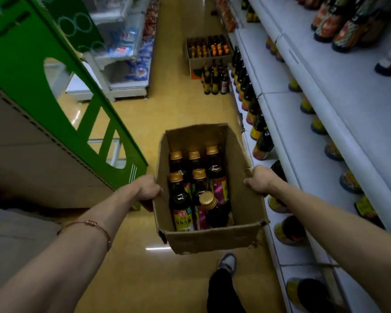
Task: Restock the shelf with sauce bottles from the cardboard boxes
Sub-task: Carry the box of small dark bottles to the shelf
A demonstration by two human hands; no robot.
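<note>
An open cardboard box hangs above the aisle floor, carried between both hands. My left hand grips its left wall, and my right hand grips its right wall. Inside stand several dark sauce bottles with gold caps; one bottle leans tilted at the near side. The white shelf runs along the right, with dark bottles lined on its lower tiers and wide bare stretches on the upper ones.
Farther down the aisle a second open box of bottles sits on the floor, with several loose bottles standing before it. A green shelf end panel stands at the left. My shoe is below the box.
</note>
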